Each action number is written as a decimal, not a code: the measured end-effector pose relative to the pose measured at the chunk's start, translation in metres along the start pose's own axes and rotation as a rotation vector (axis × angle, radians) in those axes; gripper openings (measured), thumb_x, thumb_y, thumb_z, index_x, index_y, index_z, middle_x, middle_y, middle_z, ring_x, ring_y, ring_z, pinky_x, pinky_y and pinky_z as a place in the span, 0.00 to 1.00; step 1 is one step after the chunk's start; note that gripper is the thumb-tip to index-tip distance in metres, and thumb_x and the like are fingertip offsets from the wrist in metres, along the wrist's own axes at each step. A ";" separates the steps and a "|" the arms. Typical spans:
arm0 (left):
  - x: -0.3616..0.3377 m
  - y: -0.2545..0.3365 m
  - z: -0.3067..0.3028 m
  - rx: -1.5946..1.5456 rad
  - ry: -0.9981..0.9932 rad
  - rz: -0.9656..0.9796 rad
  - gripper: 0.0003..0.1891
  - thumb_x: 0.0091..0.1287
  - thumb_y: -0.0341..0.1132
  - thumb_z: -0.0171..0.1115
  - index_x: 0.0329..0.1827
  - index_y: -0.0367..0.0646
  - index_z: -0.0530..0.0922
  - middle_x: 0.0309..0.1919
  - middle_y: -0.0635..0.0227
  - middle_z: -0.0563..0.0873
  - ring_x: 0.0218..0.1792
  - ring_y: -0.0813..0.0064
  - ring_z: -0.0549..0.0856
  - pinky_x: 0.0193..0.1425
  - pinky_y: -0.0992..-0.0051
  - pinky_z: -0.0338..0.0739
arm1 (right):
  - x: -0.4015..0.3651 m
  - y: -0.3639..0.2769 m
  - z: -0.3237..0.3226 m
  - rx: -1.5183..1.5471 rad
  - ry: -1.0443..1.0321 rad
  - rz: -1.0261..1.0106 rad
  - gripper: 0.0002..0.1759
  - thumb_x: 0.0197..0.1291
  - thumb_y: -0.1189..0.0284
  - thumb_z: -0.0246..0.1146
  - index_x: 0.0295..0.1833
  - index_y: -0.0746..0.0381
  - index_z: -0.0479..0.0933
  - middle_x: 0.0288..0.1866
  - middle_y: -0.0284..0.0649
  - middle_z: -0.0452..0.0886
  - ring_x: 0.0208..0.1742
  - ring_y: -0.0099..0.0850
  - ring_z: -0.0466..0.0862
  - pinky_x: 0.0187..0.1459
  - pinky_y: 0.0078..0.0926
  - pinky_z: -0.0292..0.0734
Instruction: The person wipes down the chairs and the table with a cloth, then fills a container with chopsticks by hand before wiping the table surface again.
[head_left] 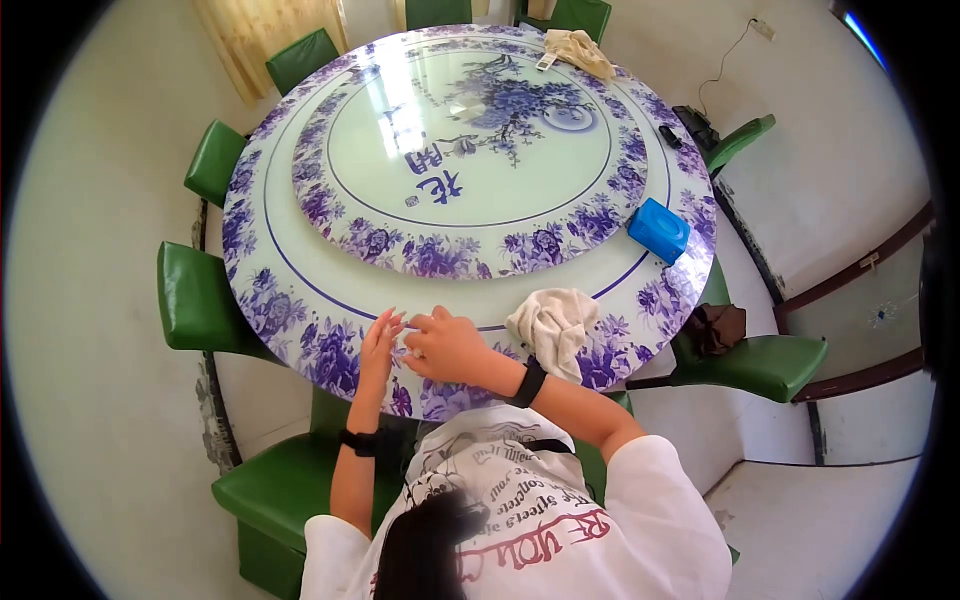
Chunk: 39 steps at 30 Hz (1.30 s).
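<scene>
Over the near edge of the round table, my two hands are held close together. My left hand (377,348) is raised with its fingers stretched out. From the right, my right hand (443,347) reaches toward it, fingers loosely bent and apart, fingertips right beside the left fingers. I cannot tell whether a small thing is between them. A crumpled whitish cloth (556,325) lies on the table just right of my right hand. Black bands circle both wrists.
The round table (330,310) carries a raised turntable (400,225) with purple flowers. A blue box (659,231) sits at the right, a beige cloth bag (580,53) at the far edge. Green chairs (205,300) surround the table; a brown item (718,328) lies on the right one.
</scene>
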<state>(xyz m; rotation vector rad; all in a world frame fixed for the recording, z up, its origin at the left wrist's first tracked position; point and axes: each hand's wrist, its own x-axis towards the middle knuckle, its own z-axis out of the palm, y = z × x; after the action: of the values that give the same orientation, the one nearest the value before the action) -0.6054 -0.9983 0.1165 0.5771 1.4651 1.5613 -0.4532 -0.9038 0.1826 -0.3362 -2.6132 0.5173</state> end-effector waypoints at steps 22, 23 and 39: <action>-0.033 0.073 0.060 0.628 -0.129 0.664 0.24 0.61 0.27 0.54 0.63 0.34 0.71 0.62 0.53 0.75 0.63 0.56 0.72 0.68 0.63 0.64 | -0.057 0.058 0.033 0.946 0.248 0.348 0.30 0.64 0.75 0.49 0.73 0.63 0.57 0.74 0.46 0.60 0.73 0.39 0.62 0.71 0.36 0.55; -0.034 0.072 0.070 0.809 -0.143 0.689 0.23 0.62 0.29 0.55 0.62 0.34 0.71 0.61 0.52 0.75 0.62 0.55 0.74 0.67 0.63 0.66 | -0.067 0.066 0.040 0.992 0.203 0.411 0.31 0.63 0.76 0.49 0.73 0.62 0.56 0.74 0.47 0.60 0.73 0.39 0.61 0.71 0.36 0.54; -0.018 0.079 0.065 0.959 -0.564 0.852 0.29 0.53 0.33 0.67 0.60 0.37 0.72 0.53 0.56 0.77 0.54 0.55 0.76 0.60 0.63 0.70 | -0.047 0.059 0.027 1.037 -0.319 0.224 0.39 0.50 0.64 0.72 0.65 0.64 0.63 0.61 0.44 0.71 0.60 0.37 0.73 0.64 0.32 0.62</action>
<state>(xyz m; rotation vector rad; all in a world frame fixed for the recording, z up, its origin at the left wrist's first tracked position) -0.5657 -0.9704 0.2084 2.2194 1.5079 0.9658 -0.4171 -0.8741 0.1180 -0.1924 -2.1871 1.9904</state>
